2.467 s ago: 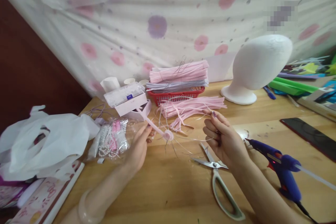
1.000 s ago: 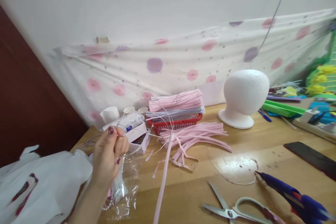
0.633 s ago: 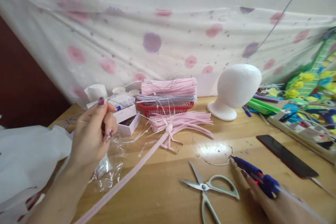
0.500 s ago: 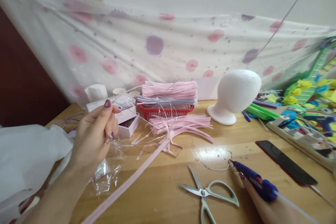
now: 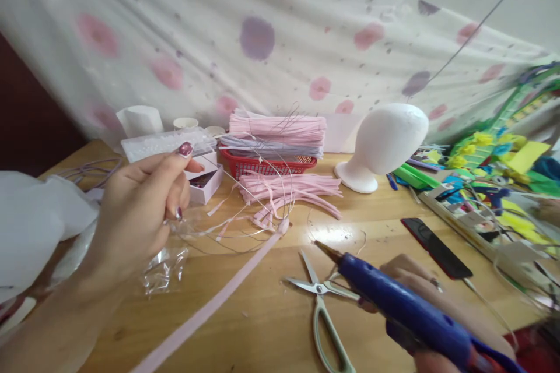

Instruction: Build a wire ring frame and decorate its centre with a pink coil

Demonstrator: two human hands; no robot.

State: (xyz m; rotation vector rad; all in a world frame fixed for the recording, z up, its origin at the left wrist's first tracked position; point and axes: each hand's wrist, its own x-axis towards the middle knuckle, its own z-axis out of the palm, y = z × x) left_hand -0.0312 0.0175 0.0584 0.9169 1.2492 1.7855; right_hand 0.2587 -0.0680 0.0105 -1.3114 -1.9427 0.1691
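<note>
My left hand (image 5: 144, 204) is closed in a pinch at the left, in front of the white boxes. Its fingers hold a thin silvery wire (image 5: 245, 186) that slants down toward the tip of a long pink strip (image 5: 227, 285). This strip runs toward the bottom left edge. At the lower right, my right hand (image 5: 415, 285) is wrapped round a blue hot glue gun (image 5: 394, 297), whose nozzle points left and up. Below the nozzle lie open scissors (image 5: 320, 288), partly hidden by the gun. A bundle of pink strips (image 5: 301, 189) lies behind the strip's tip.
A red basket (image 5: 266, 168) carries stacked pink and lilac strips. A white foam head (image 5: 387, 140) stands to its right. A phone (image 5: 437, 247), a power strip (image 5: 455, 218) and colourful craft pieces fill the right. Clear plastic wrap (image 5: 166, 268) lies near my left wrist.
My right hand has lifted the glue gun off the tabletop and brought it left and closer, over the scissors' handle. The view has tilted down a little. My left hand keeps its pinch.
</note>
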